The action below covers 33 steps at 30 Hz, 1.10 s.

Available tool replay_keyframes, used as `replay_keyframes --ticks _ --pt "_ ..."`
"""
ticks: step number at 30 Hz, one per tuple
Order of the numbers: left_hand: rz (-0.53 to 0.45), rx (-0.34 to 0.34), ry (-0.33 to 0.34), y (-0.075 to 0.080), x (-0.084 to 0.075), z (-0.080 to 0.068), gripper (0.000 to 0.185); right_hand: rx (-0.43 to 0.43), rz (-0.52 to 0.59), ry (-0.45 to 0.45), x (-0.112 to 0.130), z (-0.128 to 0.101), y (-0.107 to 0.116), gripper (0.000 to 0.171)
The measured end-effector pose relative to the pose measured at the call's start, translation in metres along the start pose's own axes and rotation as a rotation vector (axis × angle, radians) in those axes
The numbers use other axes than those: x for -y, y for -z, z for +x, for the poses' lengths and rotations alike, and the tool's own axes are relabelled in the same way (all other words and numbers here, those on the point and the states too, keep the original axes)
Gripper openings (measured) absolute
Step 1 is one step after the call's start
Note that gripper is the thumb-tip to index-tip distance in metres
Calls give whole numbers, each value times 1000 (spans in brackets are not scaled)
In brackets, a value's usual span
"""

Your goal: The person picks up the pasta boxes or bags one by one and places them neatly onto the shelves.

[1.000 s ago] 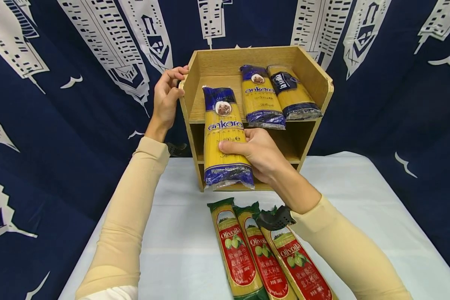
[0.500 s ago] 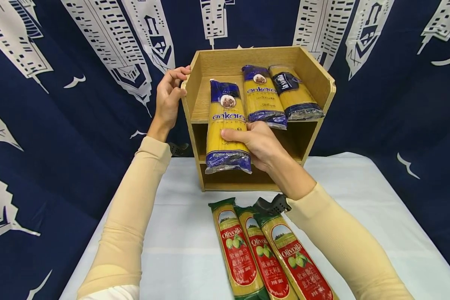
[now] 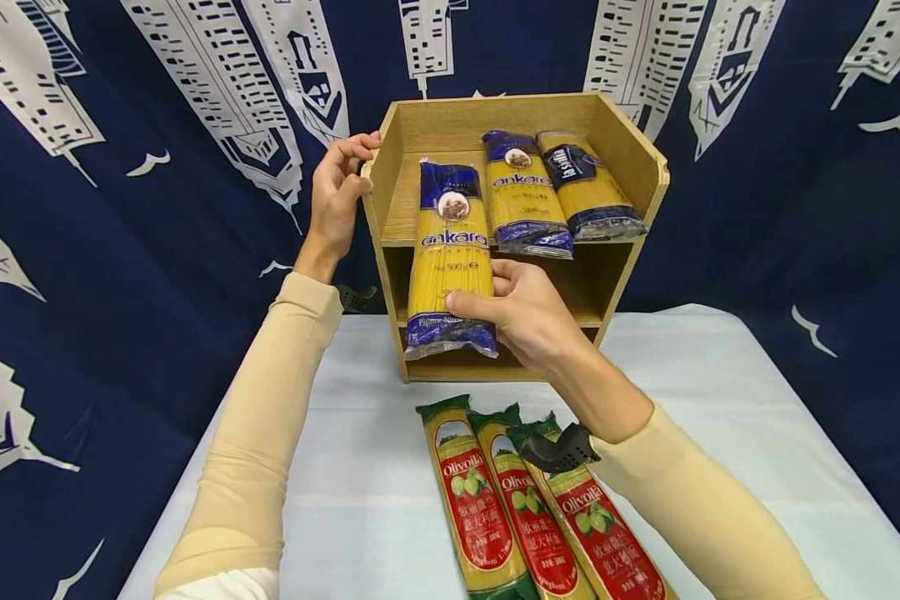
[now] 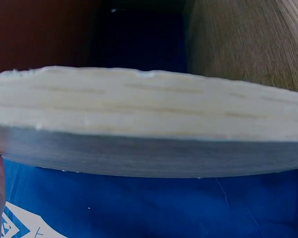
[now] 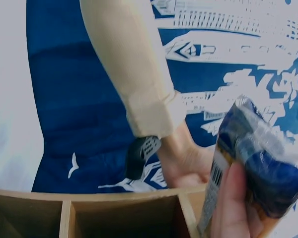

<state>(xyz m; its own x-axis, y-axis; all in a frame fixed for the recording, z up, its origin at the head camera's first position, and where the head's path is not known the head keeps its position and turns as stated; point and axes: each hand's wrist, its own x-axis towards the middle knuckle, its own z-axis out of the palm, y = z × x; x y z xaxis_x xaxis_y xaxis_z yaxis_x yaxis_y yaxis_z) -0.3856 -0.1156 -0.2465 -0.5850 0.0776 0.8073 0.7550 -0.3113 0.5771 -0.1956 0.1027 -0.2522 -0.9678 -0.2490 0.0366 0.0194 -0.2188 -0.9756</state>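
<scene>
Yellow spaghetti pack [image 3: 450,258] (half on the wooden rack's [image 3: 630,158] top shelf) was pinched low by the right hand [image 3: 528,317]; left hand [image 3: 337,196] gripped the rack's side. Released early, it might slide off.

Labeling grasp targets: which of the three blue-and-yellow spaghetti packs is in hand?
The leftmost Ankara pack, gripped by the right hand and overhanging the shelf front; the other two lie fully on the top shelf.

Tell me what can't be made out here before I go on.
- Head view: the right hand covers the held Ankara pack's lower right.
- Head view: the shelf's lower compartments lie in shadow behind that pack.
- Left wrist view: a blurred wooden edge hides the left hand.
</scene>
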Motion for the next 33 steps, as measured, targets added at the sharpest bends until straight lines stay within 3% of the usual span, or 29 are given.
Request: replay_keyframes --ticks 10,14,17,22,26,33 --pt "11 -9 -4 4 -1 -1 26 102 -35 150 -7 -31 -4 92" --pt "12 -8 -4 6 -1 -1 25 56 -134 189 -10 -34 -4 98" --pt "15 -5 -4 7 0 -1 26 2 -236 221 -9 -33 -7 93" --pt "21 -10 -3 7 0 0 27 -3 -343 226 -7 -25 -8 70" --pt "7 -11 -6 5 1 0 26 -39 -367 190 -5 -15 -9 60" --pt "-7 -11 -10 0 3 0 25 -128 -377 200 0 8 -4 57"
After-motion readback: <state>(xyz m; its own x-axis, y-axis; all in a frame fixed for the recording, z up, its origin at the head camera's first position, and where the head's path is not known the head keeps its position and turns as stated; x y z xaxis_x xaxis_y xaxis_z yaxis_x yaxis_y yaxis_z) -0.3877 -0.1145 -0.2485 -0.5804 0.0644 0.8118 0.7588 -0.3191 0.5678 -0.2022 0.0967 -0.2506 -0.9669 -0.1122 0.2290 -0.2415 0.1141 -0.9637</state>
